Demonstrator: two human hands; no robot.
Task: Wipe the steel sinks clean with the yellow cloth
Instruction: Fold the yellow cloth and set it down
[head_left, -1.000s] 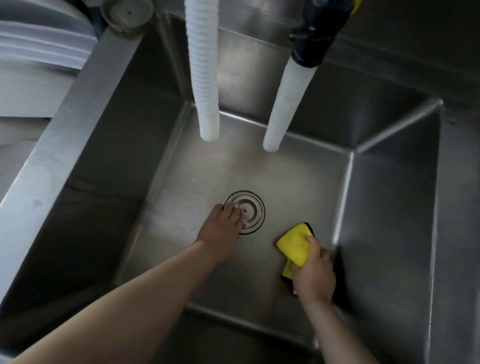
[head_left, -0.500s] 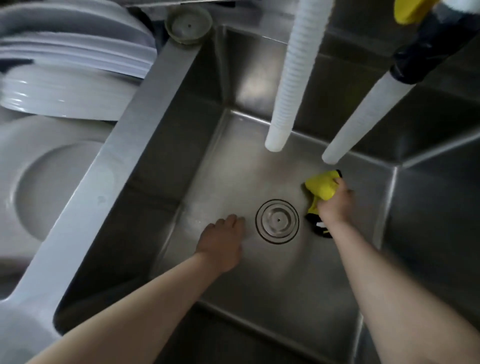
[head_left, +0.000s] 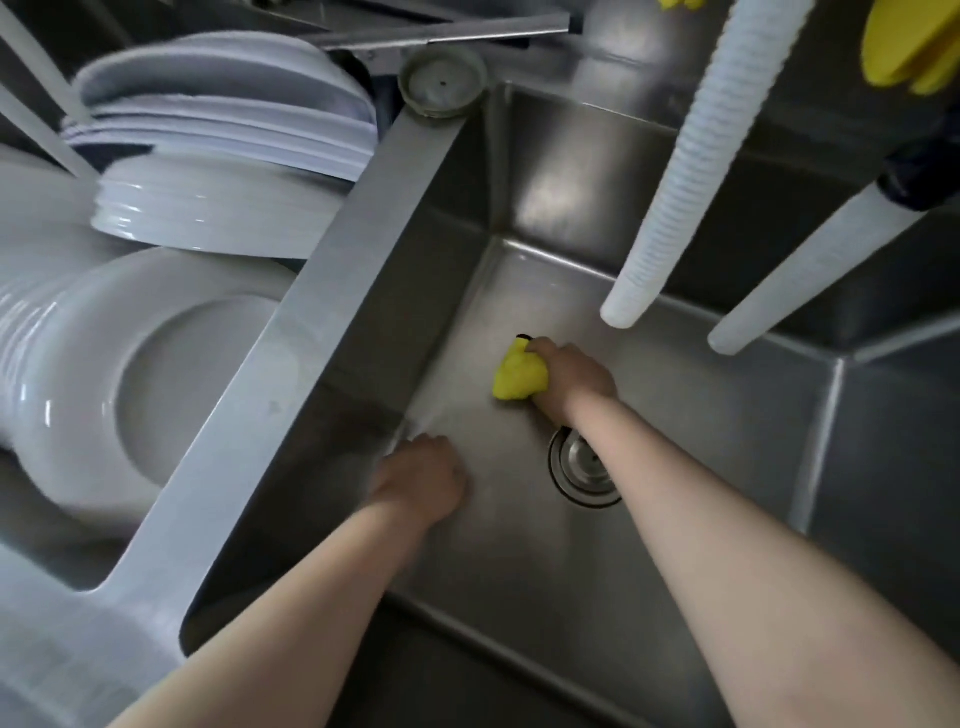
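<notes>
1. We look down into a steel sink; both bare forearms reach in from the near edge.
2. Our right hand grips the yellow cloth, fingers curled tight round the bunched fabric, and presses it to the sink floor toward the far-left corner. A dark edge of the cloth shows at its far tip.
3. Our left hand rests on the sink floor near the left wall, knuckles up and fingers curled under. It holds nothing we can see; the hand is blurred, so finer finger detail we cannot tell.
4. The round drain sits in the floor just near of the right hand, partly covered by the right forearm.
5. Two white ribbed hoses hang over the basin from the far side: the left hose ends above the far part of the floor, the right hose ends farther right; a dark collar wraps its upper part.
6. A yellow object shows at the far-right corner of the view, cut off by the frame.
7. A round grey lid sits on the sink's far-left rim corner.
8. Left of the steel divider, the neighbouring basin holds stacked white plates and a large white plate nearer us.
</notes>
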